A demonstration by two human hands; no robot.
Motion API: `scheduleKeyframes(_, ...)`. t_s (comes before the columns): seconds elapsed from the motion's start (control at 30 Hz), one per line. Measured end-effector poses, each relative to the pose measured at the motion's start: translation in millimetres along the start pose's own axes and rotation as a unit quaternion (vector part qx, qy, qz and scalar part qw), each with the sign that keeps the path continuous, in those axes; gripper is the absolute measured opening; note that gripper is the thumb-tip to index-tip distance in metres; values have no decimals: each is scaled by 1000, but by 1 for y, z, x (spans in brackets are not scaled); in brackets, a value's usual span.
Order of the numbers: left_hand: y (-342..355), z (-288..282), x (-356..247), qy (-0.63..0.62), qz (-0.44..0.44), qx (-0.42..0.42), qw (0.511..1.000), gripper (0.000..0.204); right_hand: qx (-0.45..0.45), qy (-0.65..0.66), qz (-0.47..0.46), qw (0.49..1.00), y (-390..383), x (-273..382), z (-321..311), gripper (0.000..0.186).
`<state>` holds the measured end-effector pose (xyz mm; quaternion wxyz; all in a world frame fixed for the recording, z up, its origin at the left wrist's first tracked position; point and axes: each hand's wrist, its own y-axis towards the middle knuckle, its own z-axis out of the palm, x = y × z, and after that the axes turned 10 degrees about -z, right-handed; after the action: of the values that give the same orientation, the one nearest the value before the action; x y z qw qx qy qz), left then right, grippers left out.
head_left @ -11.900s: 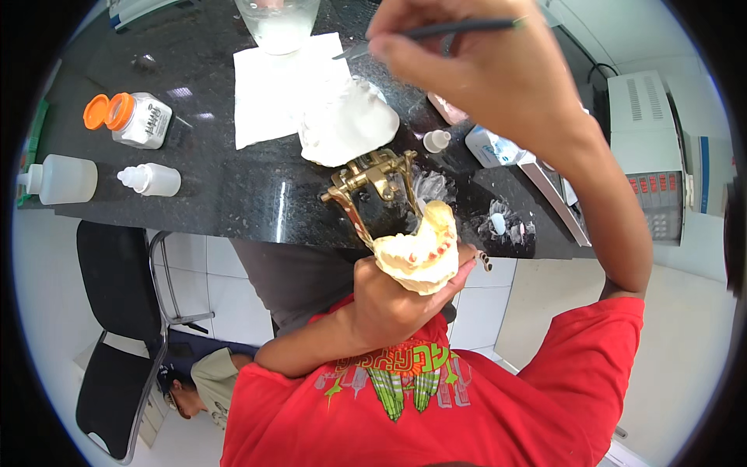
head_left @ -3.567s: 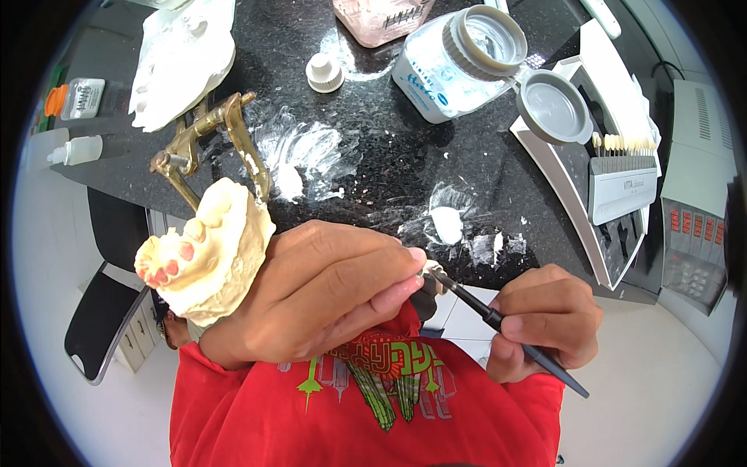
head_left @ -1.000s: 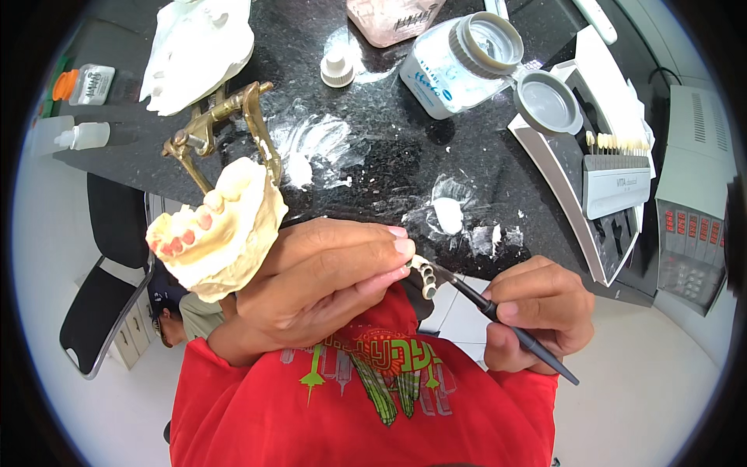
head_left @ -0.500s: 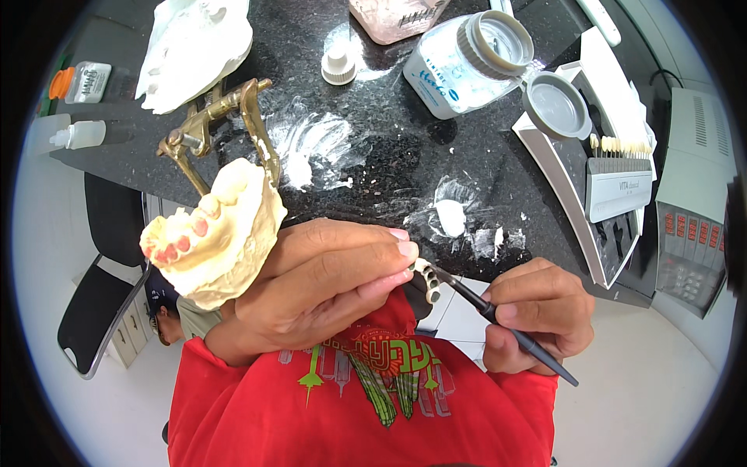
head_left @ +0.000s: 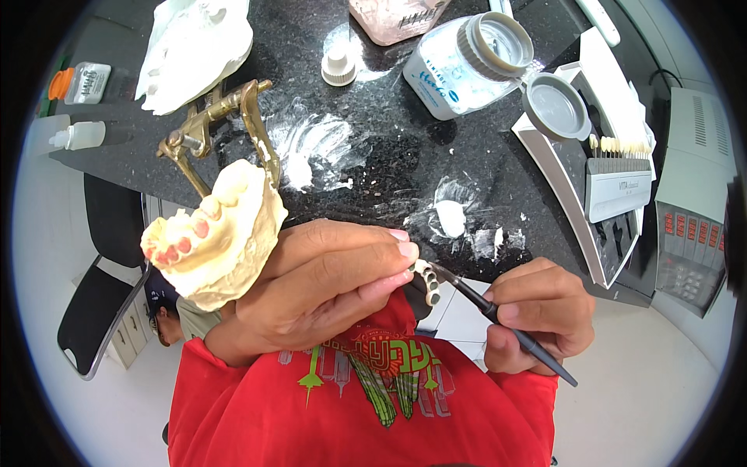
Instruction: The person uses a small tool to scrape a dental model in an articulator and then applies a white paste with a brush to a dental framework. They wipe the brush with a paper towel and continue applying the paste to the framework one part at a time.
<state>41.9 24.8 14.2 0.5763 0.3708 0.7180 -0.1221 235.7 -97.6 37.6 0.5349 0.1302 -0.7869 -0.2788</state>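
My left hand [head_left: 319,292] pinches a small metal dental framework with whitish patches [head_left: 428,280] between its fingertips. My right hand [head_left: 541,311] grips a slim dark instrument [head_left: 475,296], its metal tip at the framework. A yellowish stone tooth cast [head_left: 218,241] with reddish-marked teeth rests above and beside my left hand, by a brass articulator [head_left: 253,117]. Smears and small heaps of white material [head_left: 450,219] lie on the black speckled worktop [head_left: 373,163] beyond my hands.
A lidded jar [head_left: 443,70], white cap [head_left: 338,68], pink container [head_left: 393,19] and white plaster piece [head_left: 194,50] stand behind; small bottles [head_left: 82,134] at left. A shade-guide case [head_left: 572,202] and grey machine [head_left: 685,140] are right. Black chairs [head_left: 93,319] and another person [head_left: 167,311] are below left.
Since the first frame, my right hand has come down from above the worktop to the framework, which my left hand now pinches. Over the last second, both hands have barely moved.
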Motion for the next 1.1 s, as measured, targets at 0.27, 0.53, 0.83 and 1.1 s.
scheduleKeyframes(0.27, 0, 0, 0, -3, 0, 1, 1000, 22, 8, -6, -3, 1000, 2, 0, 1, 29)
scheduleKeyframes(0.53, -1, -1, 2, -9, 4, 9, 1000, 28, 9, -5, -10, 1000, 1, -1, 0, 29)
scheduleKeyframes(0.83, -4, 4, 6, -22, 18, -13, 1000, 25, -60, 59, -21, 996, -7, -6, -4, 30)
scheduleKeyframes(1.1, -9, -1, 6, -7, 100, -23, 995, 37, -65, 29, -38, 997, -3, -4, -4, 30)
